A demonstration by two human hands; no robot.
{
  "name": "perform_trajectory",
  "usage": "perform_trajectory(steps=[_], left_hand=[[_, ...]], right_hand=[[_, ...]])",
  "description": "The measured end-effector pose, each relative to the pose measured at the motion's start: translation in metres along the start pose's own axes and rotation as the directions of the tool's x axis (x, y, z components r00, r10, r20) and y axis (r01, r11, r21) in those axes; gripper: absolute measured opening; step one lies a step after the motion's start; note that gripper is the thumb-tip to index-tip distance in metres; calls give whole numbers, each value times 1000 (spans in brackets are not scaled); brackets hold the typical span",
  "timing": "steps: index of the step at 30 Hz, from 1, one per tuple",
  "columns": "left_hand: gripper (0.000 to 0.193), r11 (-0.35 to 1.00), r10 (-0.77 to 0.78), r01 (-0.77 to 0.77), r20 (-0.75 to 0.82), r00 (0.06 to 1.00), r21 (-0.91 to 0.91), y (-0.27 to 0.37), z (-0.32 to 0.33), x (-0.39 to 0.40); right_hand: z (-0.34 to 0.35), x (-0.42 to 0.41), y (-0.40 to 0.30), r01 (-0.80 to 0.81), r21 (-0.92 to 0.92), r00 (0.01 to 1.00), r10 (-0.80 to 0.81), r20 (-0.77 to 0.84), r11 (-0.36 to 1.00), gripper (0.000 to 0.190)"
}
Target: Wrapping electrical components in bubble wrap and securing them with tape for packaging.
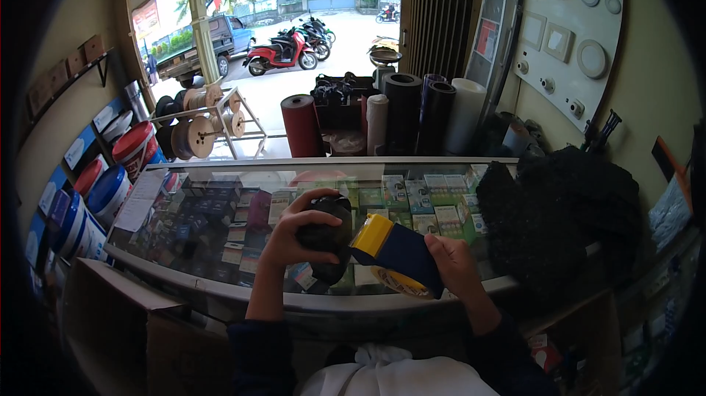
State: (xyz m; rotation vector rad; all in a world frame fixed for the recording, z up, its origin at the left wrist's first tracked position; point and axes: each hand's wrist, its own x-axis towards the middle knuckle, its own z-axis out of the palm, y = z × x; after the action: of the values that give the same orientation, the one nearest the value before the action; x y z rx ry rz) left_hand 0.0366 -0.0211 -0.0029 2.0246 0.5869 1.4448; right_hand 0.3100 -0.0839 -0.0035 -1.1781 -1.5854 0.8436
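Note:
My left hand [288, 233] grips a dark bundle [326, 228] that looks wrapped in black plastic, fingers over its top and thumb along its lower side. What is inside the bundle cannot be seen. In my right hand [459, 269] is a wide roll of dark blue tape [407, 255] with a printed yellow core. A yellow tape cutter [373, 235] sits on the roll's edge, facing the bundle, close to its right side. Both hands are above a glass-topped display counter [353, 302] with several small boxes [436, 192] under the glass.
Bunched black bubble wrap [529, 230] covers the counter's right end. A paper sheet [142, 200] lies at its left end. Tall rolls of sheeting [401, 114] stand beyond, beside a rack of cable spools [193, 137]. Paint pails [110, 189] are at left; open cardboard boxes [118, 285] sit below.

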Motion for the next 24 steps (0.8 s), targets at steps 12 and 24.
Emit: perform_trajectory(steps=[12,24], left_hand=[[28,542,335,-483,351,875,688,70,2,5],[29,439,459,-482,272,846,758,86,-18,4]], right_hand=[[-23,14,-34,312,-300,950,-288,123,901,38],[-18,78,-44,249,-614,968,-197,153,749,50]])
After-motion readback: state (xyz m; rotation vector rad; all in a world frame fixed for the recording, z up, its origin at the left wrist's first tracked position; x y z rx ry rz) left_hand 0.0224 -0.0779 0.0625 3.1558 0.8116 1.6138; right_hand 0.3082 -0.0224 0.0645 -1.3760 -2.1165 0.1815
